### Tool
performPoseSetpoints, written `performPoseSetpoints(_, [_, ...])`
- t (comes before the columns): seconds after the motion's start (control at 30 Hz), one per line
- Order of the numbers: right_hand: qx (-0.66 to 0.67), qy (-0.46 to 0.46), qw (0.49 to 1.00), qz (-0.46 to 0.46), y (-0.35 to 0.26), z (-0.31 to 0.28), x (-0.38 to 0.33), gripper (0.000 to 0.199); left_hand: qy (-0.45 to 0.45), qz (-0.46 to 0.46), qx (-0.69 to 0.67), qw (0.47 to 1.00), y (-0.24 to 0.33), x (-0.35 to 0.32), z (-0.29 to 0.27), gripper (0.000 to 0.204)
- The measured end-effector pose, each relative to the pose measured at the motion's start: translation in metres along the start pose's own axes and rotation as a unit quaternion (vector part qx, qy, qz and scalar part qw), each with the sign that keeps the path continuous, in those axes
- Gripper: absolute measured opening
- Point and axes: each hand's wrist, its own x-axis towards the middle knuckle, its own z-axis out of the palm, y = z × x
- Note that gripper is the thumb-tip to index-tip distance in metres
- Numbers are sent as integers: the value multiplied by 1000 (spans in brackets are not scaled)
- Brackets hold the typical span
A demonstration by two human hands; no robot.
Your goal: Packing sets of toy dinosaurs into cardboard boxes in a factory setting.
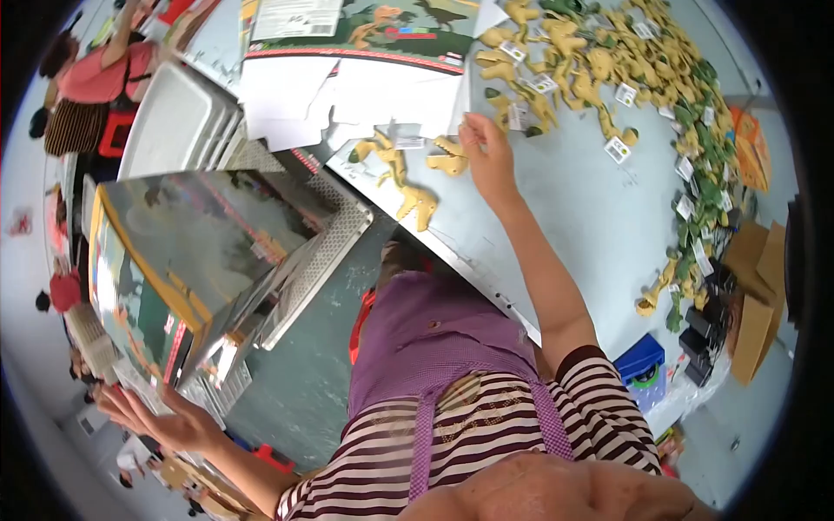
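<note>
Left hand [169, 425] spread, empty; right hand [492, 161] loosely bent, looks empty, maybe fetching the yellow cloth dinosaur [448, 161]; probably pinch next

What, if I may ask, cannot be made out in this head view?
In the head view:
Printed cardboard: far side cut off by the upper edge.
Toy pile: lower toys hidden under upper ones.
Left hand: contact with the printed carton unclear from this angle.
Distant person: small, blurred.
</note>
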Motion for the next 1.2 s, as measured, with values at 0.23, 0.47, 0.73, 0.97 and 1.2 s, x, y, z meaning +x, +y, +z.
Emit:
performPoseSetpoints(0.23, [-242, 148, 959, -9, 47, -53, -36, 39, -293, 38, -374, 879, 134, 1, 64, 48])
performPoseSetpoints(0.47, [-364, 7, 915, -174, 17, -17, -41, 55, -364, -23, -419, 832, 232, -73, 216, 65])
performPoseSetpoints(0.73, [-421, -86, 900, -66, 42, -66, -44, 48, -461, -5, -540, 704, 303, -75, 243, 66])
performPoseSetpoints(0.97, [-532, 27, 845, -49, 67, -125, -46, 44, -386, 163, -585, 695, 352, -63, 254, 71])
performPoseSetpoints(1.2, [-373, 336, 862, -75, 37, -181, -198, 43, -431, 207, -540, 693, 330, -72, 260, 70])
